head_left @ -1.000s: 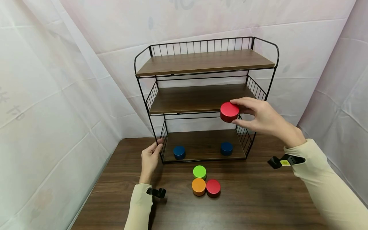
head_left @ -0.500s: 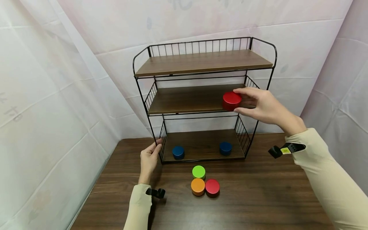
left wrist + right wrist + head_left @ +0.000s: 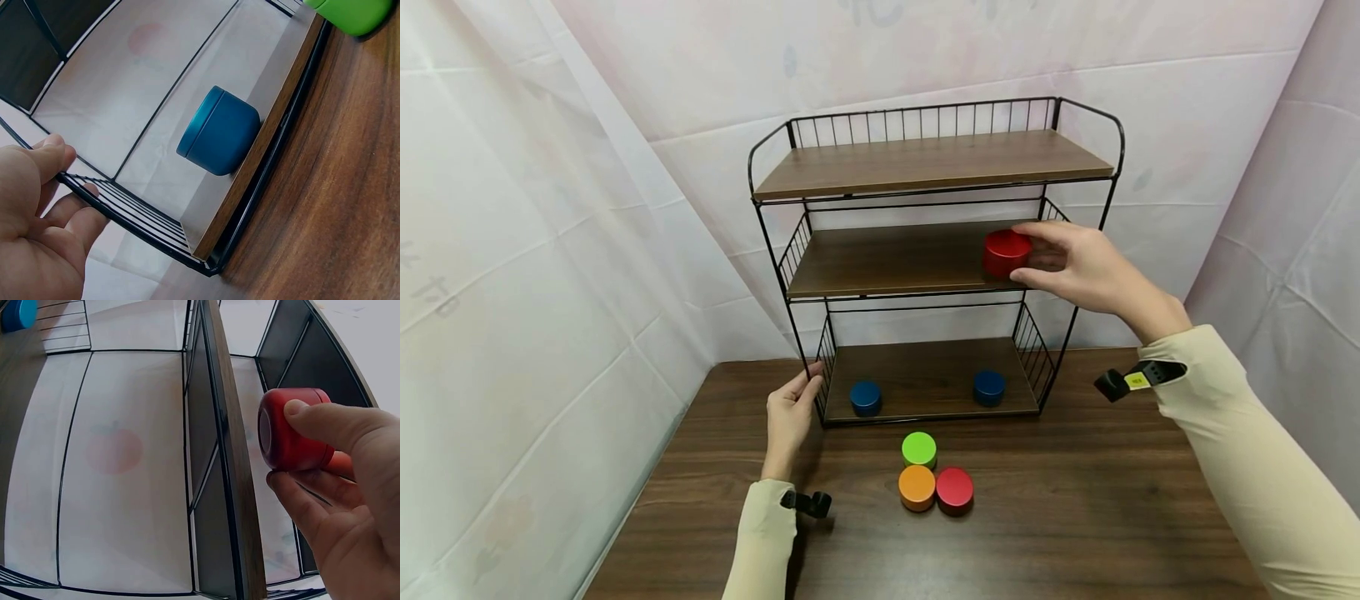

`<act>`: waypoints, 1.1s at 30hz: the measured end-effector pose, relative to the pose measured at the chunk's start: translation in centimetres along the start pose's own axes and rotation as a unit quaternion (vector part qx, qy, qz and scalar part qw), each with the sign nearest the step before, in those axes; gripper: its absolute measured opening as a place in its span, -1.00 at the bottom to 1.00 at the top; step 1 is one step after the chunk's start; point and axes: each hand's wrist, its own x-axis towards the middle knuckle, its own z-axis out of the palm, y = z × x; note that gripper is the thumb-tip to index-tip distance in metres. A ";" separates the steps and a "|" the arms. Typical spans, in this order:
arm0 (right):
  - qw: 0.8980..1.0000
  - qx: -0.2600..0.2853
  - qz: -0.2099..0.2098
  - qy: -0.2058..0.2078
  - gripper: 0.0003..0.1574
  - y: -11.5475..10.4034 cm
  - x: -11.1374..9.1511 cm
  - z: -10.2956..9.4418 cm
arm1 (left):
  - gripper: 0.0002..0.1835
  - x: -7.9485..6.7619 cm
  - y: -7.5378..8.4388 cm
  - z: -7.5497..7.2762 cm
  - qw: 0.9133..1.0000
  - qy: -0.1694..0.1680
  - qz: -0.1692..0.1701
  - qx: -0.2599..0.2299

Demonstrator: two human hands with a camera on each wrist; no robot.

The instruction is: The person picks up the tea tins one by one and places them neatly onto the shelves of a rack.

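Note:
A black wire rack (image 3: 771, 242) with three wooden shelves stands on the dark wooden table (image 3: 1060, 517). My right hand (image 3: 1078, 267) grips a red round tin (image 3: 1006, 252) (image 3: 290, 430) over the right end of the middle shelf (image 3: 887, 258). My left hand (image 3: 790, 417) (image 3: 37, 219) rests with straight fingers against the rack's lower left wire side. Two blue tins (image 3: 866, 397) (image 3: 988, 387) sit on the bottom shelf; the left one (image 3: 219, 131) shows in the left wrist view. A green tin (image 3: 919, 449), an orange tin (image 3: 917, 487) and another red tin (image 3: 955, 488) cluster on the table before the rack.
White cloth walls (image 3: 550, 250) close in the table at the left, back and right. The top shelf (image 3: 925, 162) carries nothing. The table's left edge (image 3: 647, 492) runs close to my left arm.
My right hand has carried the red tin up and back, from in front of the rack's right post onto the right end of the middle shelf. The left hand has not moved.

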 end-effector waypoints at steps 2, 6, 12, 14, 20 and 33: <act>1.000 -0.003 0.007 -0.004 -0.27 0.0 0.1 0.1 | -0.69 0.1 -0.6 0.0 1.000 0.000 0.003 -0.002; 1.000 -0.013 0.017 -0.007 -0.27 0.0 0.2 0.2 | -0.69 0.1 -1.0 -0.1 1.000 0.002 0.011 -0.002; 0.999 -0.025 0.045 -0.013 -0.27 0.1 0.3 0.2 | -0.68 0.1 -0.9 0.0 1.000 0.005 0.009 0.008; 0.998 -0.025 0.052 -0.015 -0.27 0.1 0.3 0.2 | -0.69 0.1 -0.6 0.0 1.000 0.005 0.008 0.009; 0.997 -0.024 0.065 -0.020 -0.27 0.3 0.4 0.4 | -0.70 -0.3 1.7 -0.2 1.000 -0.005 0.004 0.014; 0.996 -0.026 0.087 -0.024 -0.24 0.4 0.5 0.6 | -0.71 -0.6 2.7 -0.4 1.000 -0.012 0.005 0.008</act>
